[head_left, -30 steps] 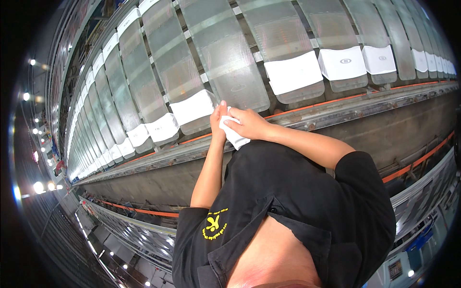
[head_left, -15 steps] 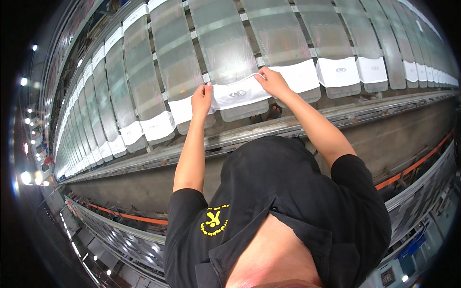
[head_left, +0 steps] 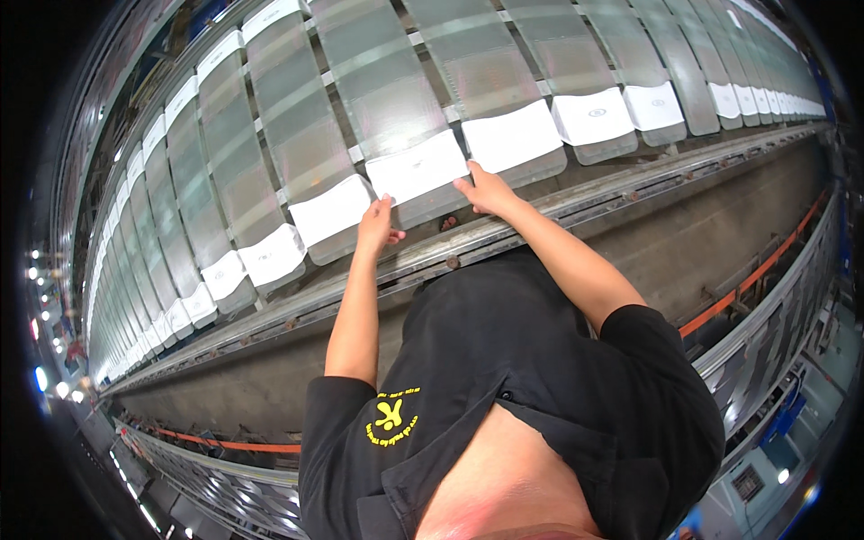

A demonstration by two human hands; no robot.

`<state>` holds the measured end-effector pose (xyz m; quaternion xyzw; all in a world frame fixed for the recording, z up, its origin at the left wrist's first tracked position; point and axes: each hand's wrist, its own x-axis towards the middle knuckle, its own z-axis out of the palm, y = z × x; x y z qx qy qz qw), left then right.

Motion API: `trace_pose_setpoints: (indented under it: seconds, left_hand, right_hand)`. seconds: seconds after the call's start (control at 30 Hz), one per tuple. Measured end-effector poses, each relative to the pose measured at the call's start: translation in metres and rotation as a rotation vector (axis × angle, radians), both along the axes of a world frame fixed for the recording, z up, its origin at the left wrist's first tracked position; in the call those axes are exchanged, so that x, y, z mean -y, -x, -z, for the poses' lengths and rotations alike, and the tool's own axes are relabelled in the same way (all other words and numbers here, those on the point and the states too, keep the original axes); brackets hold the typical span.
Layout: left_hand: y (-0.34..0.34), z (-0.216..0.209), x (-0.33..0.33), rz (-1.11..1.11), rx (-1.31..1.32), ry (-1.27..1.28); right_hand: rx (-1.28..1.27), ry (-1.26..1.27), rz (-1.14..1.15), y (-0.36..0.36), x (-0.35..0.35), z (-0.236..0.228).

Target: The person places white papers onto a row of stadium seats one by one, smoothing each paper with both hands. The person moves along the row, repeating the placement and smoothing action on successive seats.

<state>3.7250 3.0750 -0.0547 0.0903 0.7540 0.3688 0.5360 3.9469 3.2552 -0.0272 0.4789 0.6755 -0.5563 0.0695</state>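
Note:
A white fabric piece (head_left: 418, 168) lies flat across the near end of a greenish-grey flat board (head_left: 373, 85). At its lower left corner is my left hand (head_left: 378, 223), thumb and fingers apart, beside the board's near end. My right hand (head_left: 490, 191) is open at the piece's right edge, its index finger pointing up along the side and the thumb spread. The fingertips are at or very near the fabric; I cannot tell if they touch. Similar white pieces lie on the neighbouring boards, one to the left (head_left: 331, 214) and one to the right (head_left: 513, 135).
Long rows of the same boards stretch away on both sides. A metal rail (head_left: 540, 216) runs along their near ends, between them and my body. Behind me are an orange bar (head_left: 756, 270) and a grey metal rack (head_left: 765, 328). A foot shows below the boards.
Both hands have let go of the white fabric piece and moved down toward its near corners. The piece, earlier lifted along its far edge, now lies flat. The view has shifted slightly.

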Motion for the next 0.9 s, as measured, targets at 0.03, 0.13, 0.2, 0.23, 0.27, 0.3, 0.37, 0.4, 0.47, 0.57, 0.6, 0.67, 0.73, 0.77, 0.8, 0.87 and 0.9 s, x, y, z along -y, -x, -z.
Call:
trace_pose_setpoints:
  seconds: [0.03,0.13,0.2,0.23,0.27,0.3,0.37,0.4,0.47,0.57,0.6,0.67,0.73,0.77,0.8,0.87,0.9]
  left_hand:
    - [-0.002,-0.009,-0.001,0.002,-0.076,0.029]
    - [0.001,-0.033,0.003,0.140,-0.390,0.091]
    - [-0.011,-0.046,-0.009,0.122,-0.556,-0.012]
    - [-0.015,-0.046,-0.017,0.082,-0.518,-0.085]
    - [-0.022,-0.045,-0.028,0.074,-0.463,-0.131]
    - [-0.027,-0.045,-0.044,0.065,-0.417,-0.181]
    - [-0.045,-0.042,-0.081,0.085,-0.321,-0.226]
    - [-0.056,-0.034,-0.099,0.103,-0.272,-0.246]
    - [-0.086,-0.024,-0.149,0.159,-0.238,-0.261]
    - [-0.099,0.022,-0.187,0.051,-0.221,-0.305]
    - [-0.108,0.036,-0.205,0.028,-0.220,-0.299]
    - [-0.114,0.043,-0.228,-0.013,-0.262,-0.162]
    - [-0.110,0.034,-0.220,0.043,-0.355,-0.073]
    - [-0.106,0.035,-0.217,0.057,-0.377,-0.051]
    - [-0.104,0.036,-0.217,0.078,-0.399,-0.041]
    - [-0.099,0.044,-0.218,0.126,-0.448,-0.042]
    - [-0.093,0.046,-0.217,0.138,-0.482,-0.046]
  right_hand:
    - [-0.027,-0.052,-0.022,-0.009,0.000,0.001]
    - [-0.146,0.008,0.022,-0.040,-0.017,-0.011]
    - [-0.165,0.008,0.113,-0.069,-0.039,-0.008]
    - [-0.160,-0.093,0.141,-0.080,-0.052,-0.005]
    - [-0.143,-0.147,0.185,-0.091,-0.069,-0.003]
    - [-0.135,-0.206,0.228,-0.096,-0.087,-0.002]
    - [-0.110,-0.267,0.264,-0.103,-0.120,0.001]
    - [-0.095,-0.294,0.288,-0.110,-0.139,0.005]
    - [-0.073,-0.427,0.226,-0.134,-0.174,0.039]
    - [-0.022,-0.456,0.085,-0.116,-0.214,0.075]
    - [0.015,-0.511,0.020,-0.117,-0.233,0.092]
    - [-0.091,-0.545,0.010,-0.110,-0.244,0.111]
    - [-0.076,-0.266,-0.020,-0.094,-0.242,0.079]
    - [-0.042,-0.131,-0.037,-0.092,-0.244,0.068]
    - [0.000,-0.213,-0.049,-0.097,-0.244,0.067]
    - [0.094,-0.387,-0.073,-0.104,-0.248,0.068]
    - [0.052,-0.459,-0.099,-0.104,-0.251,0.061]
